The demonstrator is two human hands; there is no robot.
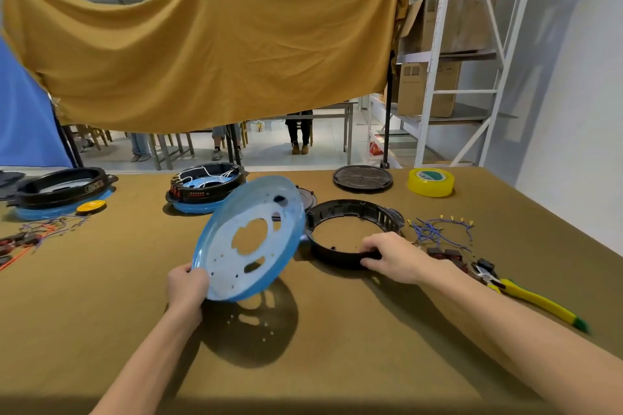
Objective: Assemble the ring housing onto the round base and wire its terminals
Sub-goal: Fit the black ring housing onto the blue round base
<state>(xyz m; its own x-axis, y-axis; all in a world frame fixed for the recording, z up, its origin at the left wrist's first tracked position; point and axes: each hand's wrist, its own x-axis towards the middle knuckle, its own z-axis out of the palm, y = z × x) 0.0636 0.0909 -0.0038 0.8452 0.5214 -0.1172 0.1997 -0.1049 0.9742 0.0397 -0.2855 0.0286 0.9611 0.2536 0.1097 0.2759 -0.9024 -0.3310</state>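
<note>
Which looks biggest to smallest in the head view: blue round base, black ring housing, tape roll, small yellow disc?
1. Blue round base, though it's raised nearer the camera.
2. Black ring housing.
3. Tape roll.
4. Yellow disc.

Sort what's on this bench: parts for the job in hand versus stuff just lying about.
In use:
blue round base, held tilted by left hand
black ring housing, gripped by right hand
blue terminal wires

Lying about:
yellow tape roll
yellow-handled pliers
two assembled units

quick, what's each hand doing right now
Left hand: grips the rim of the blue round base, holding it tilted above the table.
Right hand: grips the near rim of the black ring housing on the table.
</note>
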